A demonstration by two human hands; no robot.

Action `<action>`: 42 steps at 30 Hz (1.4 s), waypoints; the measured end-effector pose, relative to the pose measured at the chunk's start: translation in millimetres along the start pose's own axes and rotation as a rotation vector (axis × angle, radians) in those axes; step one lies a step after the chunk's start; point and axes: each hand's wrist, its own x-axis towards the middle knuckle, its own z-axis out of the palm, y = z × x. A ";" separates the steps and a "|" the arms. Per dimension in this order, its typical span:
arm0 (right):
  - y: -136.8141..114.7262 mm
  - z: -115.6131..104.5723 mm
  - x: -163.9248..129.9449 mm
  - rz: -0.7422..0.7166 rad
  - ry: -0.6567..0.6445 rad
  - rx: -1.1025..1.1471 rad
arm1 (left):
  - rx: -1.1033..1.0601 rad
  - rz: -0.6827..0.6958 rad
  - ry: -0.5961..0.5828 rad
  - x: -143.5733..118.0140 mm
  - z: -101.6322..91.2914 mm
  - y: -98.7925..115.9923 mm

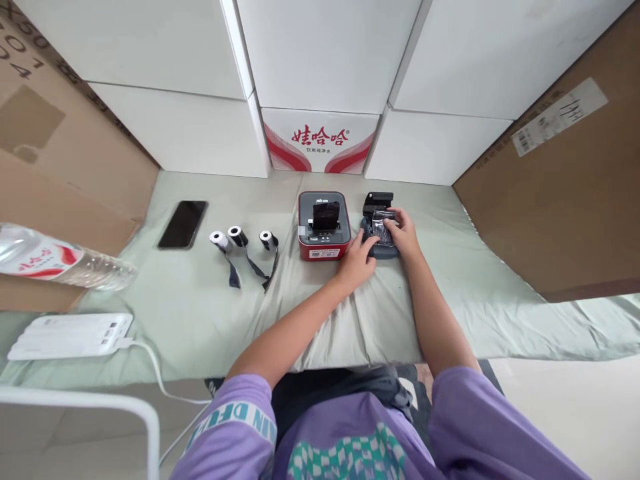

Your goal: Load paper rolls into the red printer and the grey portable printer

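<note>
Surface: pale green cloth [200, 300], creased, spread flat; white boxes [170, 67] stacked behind, brown cartons [565, 193] at both sides.
Printer, black: small dark label printer [381, 227], lid [378, 199] raised at the back, a shiny clear-wrapped piece in its open bay; sits right of centre on the cloth, just beside the red unit.
Left hand: left hand [357, 257] palm down, fingers curled against the printer's near left edge, touching it.
Right hand: right hand [403, 232] over the printer's right side, fingers bent onto the bay; whether it pinches the wrapped piece, cannot tell.
Printer, red: one red unit [324, 227], grey top, black insert upright in its slot, label on the front.
Rolls: three small rolls [240, 239] in a row left of the red unit, dark tape tails trailing toward the viewer.
Phone: one black phone [183, 224], screen dark, left of the rolls.
Bottle: one clear bottle [60, 259] lying on its side, far left, red label.
Power strip: one white strip [70, 336], near left, cable running off the cloth edge.
Back box: one with red script [319, 140], centre.
</note>
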 end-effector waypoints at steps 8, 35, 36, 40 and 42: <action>-2.8 -3.4 0.4 -0.022 0.025 -0.151 | 0.014 0.008 -0.005 -0.1 0.1 1.0; -8.8 -9.7 -2.3 -0.329 -0.165 -0.646 | 0.055 0.022 -0.005 -0.6 0.4 1.0; -10.9 -10.5 -2.3 -0.346 -0.128 -0.642 | 0.062 0.024 -0.004 -0.5 0.7 0.7; -22.6 -10.4 5.9 -0.406 0.074 -0.614 | 0.090 0.024 -0.004 -0.8 1.3 0.3; -29.1 -9.2 11.7 -0.365 0.054 -0.638 | 0.114 0.054 0.005 -1.5 1.3 0.6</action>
